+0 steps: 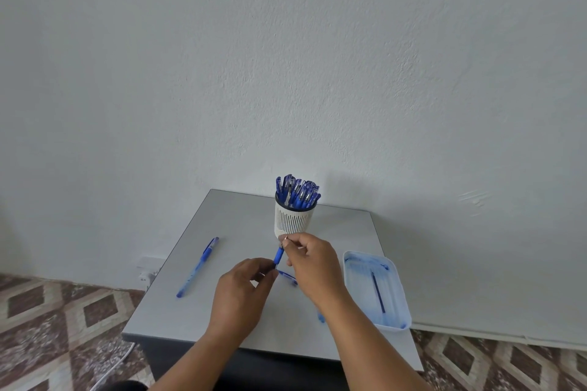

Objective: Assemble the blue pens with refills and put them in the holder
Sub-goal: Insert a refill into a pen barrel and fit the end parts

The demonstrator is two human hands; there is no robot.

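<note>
Both hands work one blue pen (pixel 279 255) above the desk (pixel 241 225), in front of the holder (pixel 292 222): left hand (pixel 243 286) pinches the barrel, right hand (pixel 313 260) pinches the tip, probably screwing it on. Best keep the parts aligned and twist gently.

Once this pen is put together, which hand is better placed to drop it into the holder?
Probably the right hand: it pinches the pen at its upper end, just in front of the holder. The left hand grips the lower end, farther from it.
</note>
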